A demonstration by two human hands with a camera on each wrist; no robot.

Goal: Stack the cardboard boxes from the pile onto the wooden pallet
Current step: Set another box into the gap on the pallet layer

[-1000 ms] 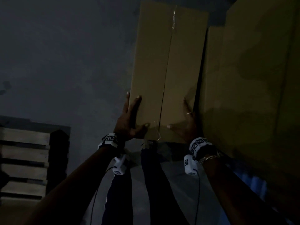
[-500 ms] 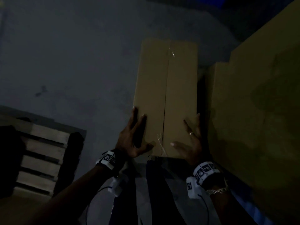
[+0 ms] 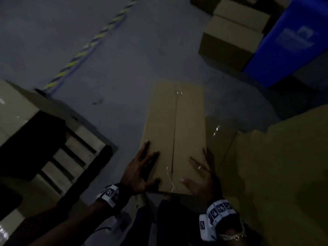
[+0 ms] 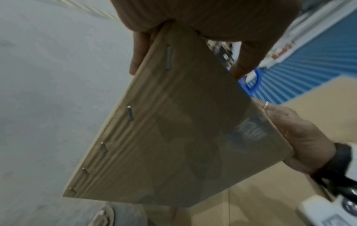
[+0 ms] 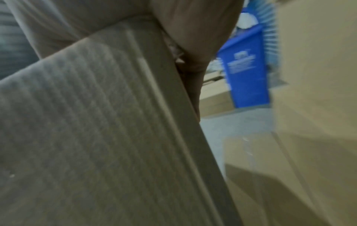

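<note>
Two hands carried one long cardboard box [image 3: 174,135], flaps taped along the middle seam, held clear of the floor in front of me. My left hand [image 3: 140,171] gripped its near left corner, thumb over the near edge and fingers spread along the side; my right hand [image 3: 200,180] clasped the near right corner likewise. Just right of the box stood the pile [image 3: 276,162] it belongs to. Left of the box, well apart, lay the wooden pallet [image 3: 71,157], one carton [image 3: 12,110] already on it. I judged this the carrying step; next I would need to swing left and lower the box squarely onto the slats.
</note>
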